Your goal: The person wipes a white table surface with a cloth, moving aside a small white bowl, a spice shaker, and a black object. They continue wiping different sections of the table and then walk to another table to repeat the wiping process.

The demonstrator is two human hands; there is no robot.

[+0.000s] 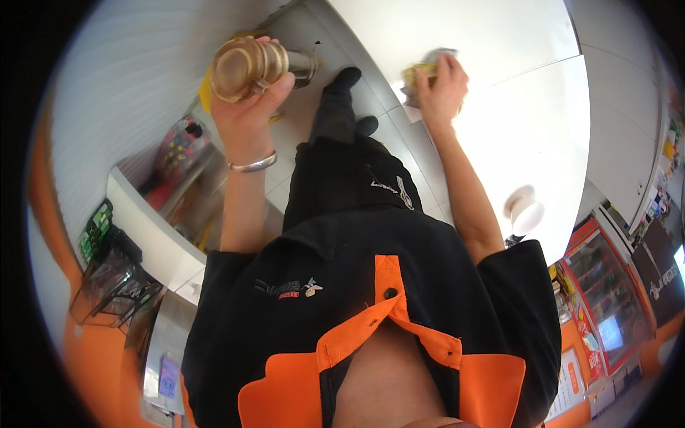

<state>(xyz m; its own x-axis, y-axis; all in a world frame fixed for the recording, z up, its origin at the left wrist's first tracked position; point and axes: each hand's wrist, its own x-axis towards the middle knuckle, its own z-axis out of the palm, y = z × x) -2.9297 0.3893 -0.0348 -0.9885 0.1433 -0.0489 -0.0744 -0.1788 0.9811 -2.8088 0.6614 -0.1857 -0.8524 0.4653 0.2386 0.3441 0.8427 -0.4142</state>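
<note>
My left hand (246, 115), with a silver bangle at the wrist, grips a brown, see-through ringed vessel (234, 72) in the air over the floor. One round end of the vessel faces me; whether it is glass or plastic I cannot tell. My right hand (447, 93) is on a white tabletop (508, 117), near its left edge. Under its fingers is a crumpled yellow and grey cloth (411, 80), partly hidden and blurred. A small white cup or bowl (527, 215) stands on the same tabletop, close to my right elbow.
Grey floor tiles (396, 125) lie between the tabletop and a white wall (134, 80). At left are a white-edged shelf unit (155, 238) with blurred items and a dark metal rack (118, 289). A red-framed glass-door fridge (610, 294) stands at lower right.
</note>
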